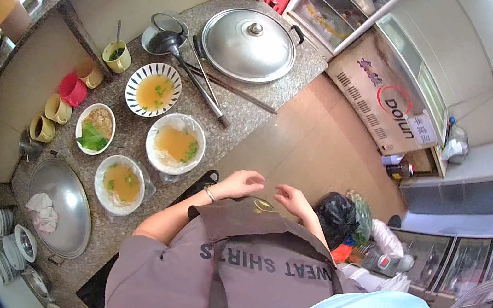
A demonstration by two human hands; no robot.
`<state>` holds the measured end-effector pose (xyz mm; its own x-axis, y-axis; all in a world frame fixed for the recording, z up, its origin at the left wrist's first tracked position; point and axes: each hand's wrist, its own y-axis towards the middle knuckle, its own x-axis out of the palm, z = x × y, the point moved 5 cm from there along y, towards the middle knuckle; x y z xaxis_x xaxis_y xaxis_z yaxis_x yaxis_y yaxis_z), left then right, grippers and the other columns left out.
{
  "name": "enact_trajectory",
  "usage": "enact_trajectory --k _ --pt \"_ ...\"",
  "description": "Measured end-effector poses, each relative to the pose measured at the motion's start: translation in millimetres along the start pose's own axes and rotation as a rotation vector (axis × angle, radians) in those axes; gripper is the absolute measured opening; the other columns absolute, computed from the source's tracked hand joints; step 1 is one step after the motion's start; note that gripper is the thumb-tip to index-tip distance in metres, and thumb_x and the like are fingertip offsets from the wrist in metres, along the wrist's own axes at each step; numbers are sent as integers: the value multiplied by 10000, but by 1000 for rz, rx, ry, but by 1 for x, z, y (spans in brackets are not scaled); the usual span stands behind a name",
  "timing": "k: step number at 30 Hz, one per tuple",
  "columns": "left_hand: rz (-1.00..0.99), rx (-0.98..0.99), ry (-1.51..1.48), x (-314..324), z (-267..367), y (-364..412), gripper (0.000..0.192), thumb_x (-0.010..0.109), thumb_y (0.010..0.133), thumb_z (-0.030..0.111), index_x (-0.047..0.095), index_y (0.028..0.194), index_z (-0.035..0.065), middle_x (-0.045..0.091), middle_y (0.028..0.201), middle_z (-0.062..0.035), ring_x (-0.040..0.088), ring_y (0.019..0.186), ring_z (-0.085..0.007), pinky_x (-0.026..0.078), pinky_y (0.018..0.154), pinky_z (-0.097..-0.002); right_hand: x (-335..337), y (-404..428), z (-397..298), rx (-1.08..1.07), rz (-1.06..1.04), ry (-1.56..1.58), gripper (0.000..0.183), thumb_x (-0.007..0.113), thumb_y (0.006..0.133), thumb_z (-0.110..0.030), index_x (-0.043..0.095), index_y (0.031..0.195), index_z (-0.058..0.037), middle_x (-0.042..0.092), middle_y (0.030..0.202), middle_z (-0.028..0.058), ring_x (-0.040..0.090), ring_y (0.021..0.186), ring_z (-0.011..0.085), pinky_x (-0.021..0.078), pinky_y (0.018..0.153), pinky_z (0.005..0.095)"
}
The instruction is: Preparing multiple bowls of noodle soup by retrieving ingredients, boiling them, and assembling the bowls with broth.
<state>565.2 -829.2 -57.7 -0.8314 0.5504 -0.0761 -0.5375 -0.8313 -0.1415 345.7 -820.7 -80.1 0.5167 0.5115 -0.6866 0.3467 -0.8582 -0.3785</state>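
My left hand, with a bangle at its wrist, hovers in front of my apron, its fingers loosely bent and holding nothing. Close to it on the right, my right hand is also empty, fingers apart. Ahead on the speckled stone counter stand two plastic-lined bowls, the nearer-left one and the right one, both with clear brownish soup and chopped greens. Behind them is a striped bowl of similar soup. An oval white dish holds a leafy green and a tan food.
A ladle and long chopsticks lie beside a domed metal lid. Another lid bears a crumpled cloth. Cups line the wall. A carton-covered unit and bags stand right.
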Motion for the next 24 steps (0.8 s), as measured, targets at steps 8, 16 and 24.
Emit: enact_trajectory --k 8,16,24 --pt "206 -125 -33 -33 -8 66 362 629 858 236 573 1127 0 642 1029 -107 617 924 -169 491 816 -293 -76 184 -3 -241 73 -12 383 636 810 -144 546 1160 -18 561 1085 160 617 848 235 505 749 325" --pt "929 -283 -318 -15 -21 82 293 610 872 190 588 1087 -8 648 995 -95 613 905 -150 487 804 -288 -82 309 -7 -494 8 -225 530 654 765 -169 447 1248 -100 473 1132 166 593 845 312 493 748 410" --pt "1130 -363 -375 46 2 103 328 650 843 207 593 1072 -21 652 994 -100 630 862 -151 502 775 -280 -63 321 -14 -671 -205 -329 468 640 770 -169 458 1200 -136 490 1071 161 583 850 362 496 697 443"
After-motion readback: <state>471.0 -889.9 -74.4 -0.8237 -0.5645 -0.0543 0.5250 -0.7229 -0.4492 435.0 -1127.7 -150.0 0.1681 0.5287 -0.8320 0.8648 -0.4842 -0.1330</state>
